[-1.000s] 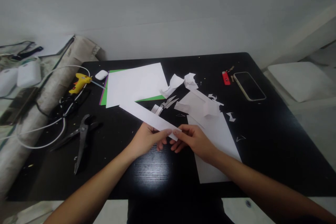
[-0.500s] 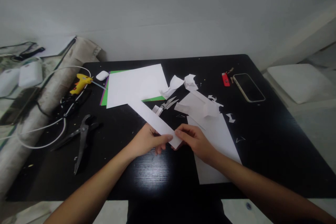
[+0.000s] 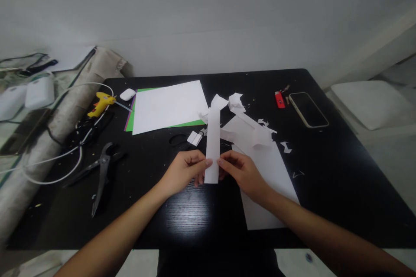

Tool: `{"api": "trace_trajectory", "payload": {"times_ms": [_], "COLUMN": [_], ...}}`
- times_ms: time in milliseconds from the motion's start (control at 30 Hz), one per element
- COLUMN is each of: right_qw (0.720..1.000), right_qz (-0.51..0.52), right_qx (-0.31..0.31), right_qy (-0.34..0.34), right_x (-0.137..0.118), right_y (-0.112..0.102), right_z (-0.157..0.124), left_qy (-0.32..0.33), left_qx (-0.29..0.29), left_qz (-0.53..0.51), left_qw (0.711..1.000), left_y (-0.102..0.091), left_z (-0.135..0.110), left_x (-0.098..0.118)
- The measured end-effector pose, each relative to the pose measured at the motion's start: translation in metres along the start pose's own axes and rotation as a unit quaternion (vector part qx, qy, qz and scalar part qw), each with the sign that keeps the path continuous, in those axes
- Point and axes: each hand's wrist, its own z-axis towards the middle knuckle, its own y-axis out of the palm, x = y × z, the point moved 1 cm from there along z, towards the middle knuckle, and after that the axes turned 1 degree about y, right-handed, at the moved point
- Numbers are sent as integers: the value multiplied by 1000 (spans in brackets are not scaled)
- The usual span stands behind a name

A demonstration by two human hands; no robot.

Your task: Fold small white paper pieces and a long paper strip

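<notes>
A long white paper strip (image 3: 213, 143) points away from me, held near its close end. My left hand (image 3: 188, 168) pinches its left edge, thumb on top and fingers beneath. On the opposite edge, my right hand (image 3: 240, 171) grips it the same way. Behind the strip lie scissors (image 3: 178, 139), mostly covered, with one black handle loop showing. Beside them sits a small folded white paper piece (image 3: 195, 138). Under my right wrist a white sheet (image 3: 263, 199) lies on the black table, with paper offcuts (image 3: 247, 130) over its far end.
White and coloured sheets (image 3: 169, 106) are stacked at the back left. Left of them are a yellow glue gun (image 3: 101, 104), a white earbud case (image 3: 127, 94), a cable (image 3: 79, 160) and pliers (image 3: 103, 166). A red lighter (image 3: 279, 99) and a phone (image 3: 308, 109) lie at the right.
The paper strip has swung from a slant toward the far left to pointing straight away from me. The folded piece and a scissor handle now show beside it. Both hands still hold the strip.
</notes>
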Motion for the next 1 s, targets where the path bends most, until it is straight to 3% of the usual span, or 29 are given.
{"api": "trace_trajectory", "payload": {"times_ms": [300,567,833,1000], "right_qw": [1000,998,992,996], "right_qz": [-3,-39,-119,-57], "right_qx": [21,42,-18,-66], "right_qy": [-9,-28,-23,23], "right_x": [-1,1,-1,-2], "right_y": [0,-4,-2,0], "right_z": [0,1,-2,-3], "left_qy": [56,43,54,53], "left_qx": [20,-35,17,-1], "left_qz": [77,129,78,37], "left_qw": [995,990,995,998], "left_y": [0,5,-2,-4], "left_z": [-3,-5,-1,0], "left_x": [-4,-7,-2,-1]}}
